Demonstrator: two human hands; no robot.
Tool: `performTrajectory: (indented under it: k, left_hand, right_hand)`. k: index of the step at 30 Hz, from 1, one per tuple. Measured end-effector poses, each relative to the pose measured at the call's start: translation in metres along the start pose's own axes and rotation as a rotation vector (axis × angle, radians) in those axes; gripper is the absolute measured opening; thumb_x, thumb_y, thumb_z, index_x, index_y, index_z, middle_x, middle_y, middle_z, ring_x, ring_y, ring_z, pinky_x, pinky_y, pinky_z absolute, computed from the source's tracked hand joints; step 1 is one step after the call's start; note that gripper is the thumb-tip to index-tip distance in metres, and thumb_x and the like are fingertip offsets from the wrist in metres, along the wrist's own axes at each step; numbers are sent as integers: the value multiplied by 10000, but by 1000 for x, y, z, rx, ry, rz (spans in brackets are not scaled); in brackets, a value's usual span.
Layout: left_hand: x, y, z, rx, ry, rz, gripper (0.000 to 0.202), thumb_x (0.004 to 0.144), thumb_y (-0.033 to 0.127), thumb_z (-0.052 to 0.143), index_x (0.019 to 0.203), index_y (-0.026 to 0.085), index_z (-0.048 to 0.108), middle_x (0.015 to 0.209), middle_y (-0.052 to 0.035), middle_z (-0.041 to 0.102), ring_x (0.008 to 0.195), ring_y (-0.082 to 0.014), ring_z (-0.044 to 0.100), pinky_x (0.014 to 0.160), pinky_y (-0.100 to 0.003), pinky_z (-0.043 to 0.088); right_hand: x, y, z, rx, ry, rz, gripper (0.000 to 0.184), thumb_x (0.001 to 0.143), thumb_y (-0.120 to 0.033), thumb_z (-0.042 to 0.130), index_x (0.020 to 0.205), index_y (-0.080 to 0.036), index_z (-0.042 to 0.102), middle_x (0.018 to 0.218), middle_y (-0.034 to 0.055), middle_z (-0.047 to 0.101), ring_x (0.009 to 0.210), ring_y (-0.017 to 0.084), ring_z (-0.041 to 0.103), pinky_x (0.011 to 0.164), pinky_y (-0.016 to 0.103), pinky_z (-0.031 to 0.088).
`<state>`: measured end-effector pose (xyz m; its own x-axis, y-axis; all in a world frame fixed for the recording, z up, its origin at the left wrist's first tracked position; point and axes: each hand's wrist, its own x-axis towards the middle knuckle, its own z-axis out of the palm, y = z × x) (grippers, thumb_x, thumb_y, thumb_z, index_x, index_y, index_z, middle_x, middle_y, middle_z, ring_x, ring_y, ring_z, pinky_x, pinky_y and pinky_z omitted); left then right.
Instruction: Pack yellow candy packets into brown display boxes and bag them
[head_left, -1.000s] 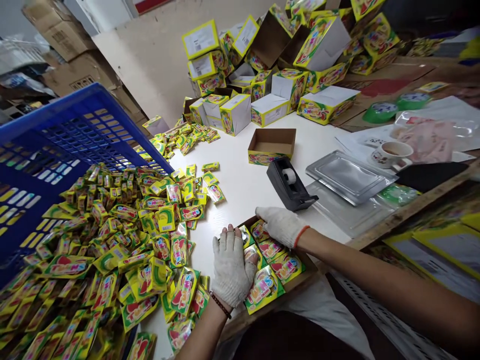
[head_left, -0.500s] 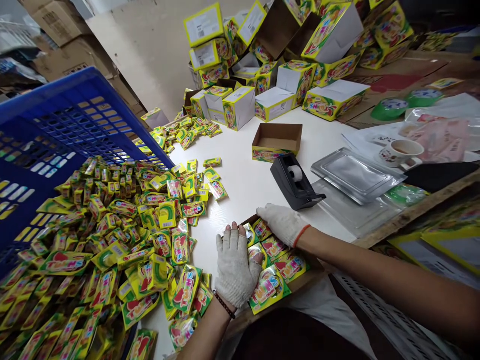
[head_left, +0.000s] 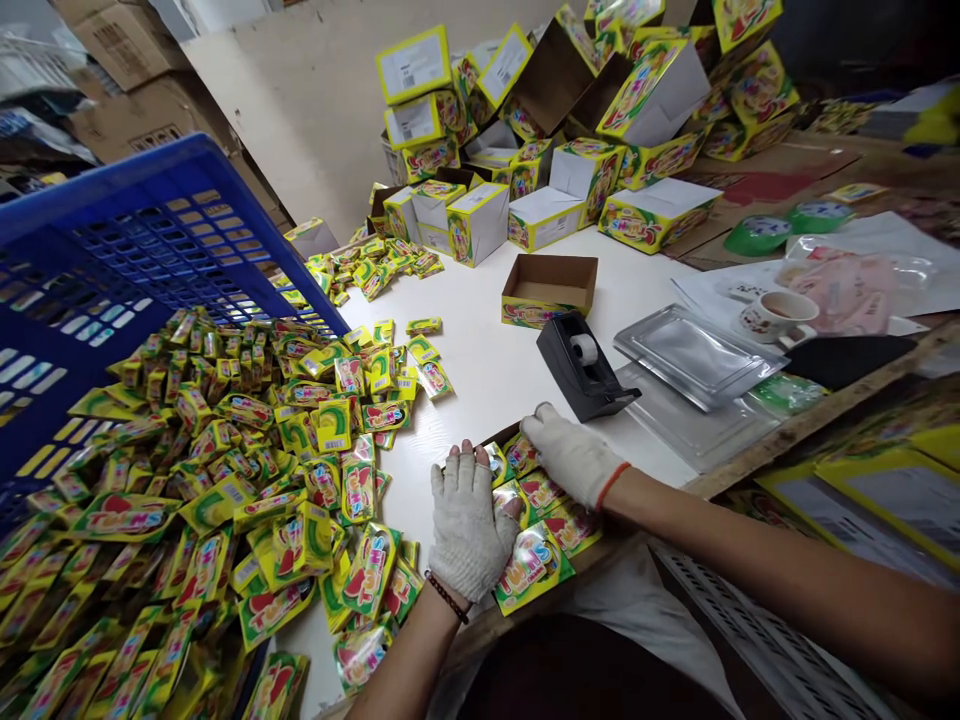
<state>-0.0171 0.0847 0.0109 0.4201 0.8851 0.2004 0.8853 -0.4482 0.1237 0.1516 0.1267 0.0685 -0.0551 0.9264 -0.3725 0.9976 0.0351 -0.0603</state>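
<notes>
My left hand (head_left: 469, 525), in a white knit glove with bare fingertips, lies flat with fingers spread on the left part of a shallow open box (head_left: 592, 562) at the table's front edge. Rows of small yellow-green packets (head_left: 534, 565) with colourful lettering fill the box. My right hand (head_left: 571, 455), gloved in white with an orange cuff, rests stretched out over the packets at the box's far right side. Neither hand shows anything held. Part of the box is hidden under both hands. A black tape dispenser (head_left: 577, 370) stands just beyond my right hand.
A large pile of loose packets (head_left: 225, 500) spills from a tilted blue crate (head_left: 217, 200) on the left. One open box (head_left: 547, 290) sits behind the dispenser; more boxes (head_left: 652, 215) are heaped at the back. Clear plastic trays (head_left: 697, 350) and a cup (head_left: 776, 315) are on the right.
The view has shifted slightly, so things on the right appear a little further left. Both hands stay on the packets in the box with hardly any movement.
</notes>
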Motion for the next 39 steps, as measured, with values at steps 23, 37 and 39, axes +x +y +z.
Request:
performTrajectory:
  k: [23, 37, 39]
  left_hand:
    - [0, 1, -5, 21, -17, 7, 593, 911, 348, 529, 1418, 42, 491, 1512, -225, 460, 1414, -395, 406, 1147, -611, 341]
    - [-1, 1, -3, -14, -32, -5, 654, 890, 340, 556, 1464, 53, 431, 1532, -227, 433, 1444, -381, 369, 1160, -622, 325]
    - [-1, 1, -3, -36, -43, -11, 655, 888, 332, 554, 1469, 60, 424, 1535, -227, 428, 1449, -385, 359, 1156, -633, 322]
  right_hand:
    - [-9, -3, 20, -24, 31, -38, 355, 969, -102, 355, 1209, -136, 615, 1325, 216, 536, 1146, 284, 613, 865, 344, 543]
    - [0, -13, 44, -56, -13, -41, 412, 954, -90, 380, 1305, -75, 596, 1353, 271, 565, 1200, 318, 600, 945, 422, 532]
    - [11, -13, 42, -56, -41, -37, 361, 925, -87, 439, 1216, -81, 651, 1256, 262, 620, 1118, 314, 647, 891, 419, 556]
